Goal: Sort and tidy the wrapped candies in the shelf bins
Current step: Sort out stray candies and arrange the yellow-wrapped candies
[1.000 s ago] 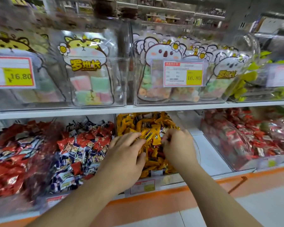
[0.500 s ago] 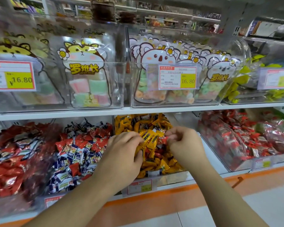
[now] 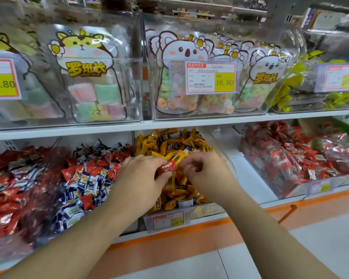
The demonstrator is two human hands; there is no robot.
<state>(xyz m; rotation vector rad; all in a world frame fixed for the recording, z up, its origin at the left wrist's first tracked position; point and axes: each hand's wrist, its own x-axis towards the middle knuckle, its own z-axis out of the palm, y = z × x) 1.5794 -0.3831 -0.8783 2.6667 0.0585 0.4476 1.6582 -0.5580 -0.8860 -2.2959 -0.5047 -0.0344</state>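
Since that little red candy [image 3: 167, 166] clearly doesn't belong with the yellow ones, it makes sense that you've got it pinched up out of the pile in your left hand [image 3: 143, 178], thumb and fingertips clamped on the wrapper right above the yellow candy bin [image 3: 167, 219]. Your right hand [image 3: 206, 174] sits just beside it at about 3 o'clock from the candy, fingers curled in toward the palm; honestly I can't tell if it's holding a wrapper of its own or just hovering with nothing in it. Both forearms come in from the bottom of the view and angle toward each other, so your hands are close together over the middle of the yellow heap, wrists bent down a bit. My guess is you're mid-sort, pulling a stray before dropping it where it matches. Over at 9 o'clock there's the mixed red and blue bin [image 3: 85, 178], touching the yellow bin's side, and at 3 o'clock, past a bare stretch of shelf, the red candy bin [image 3: 290, 168] looks like the likelier home. Hard to say which from the wrapper alone, it's tiny and a bit blurred, so check the print before you toss it.
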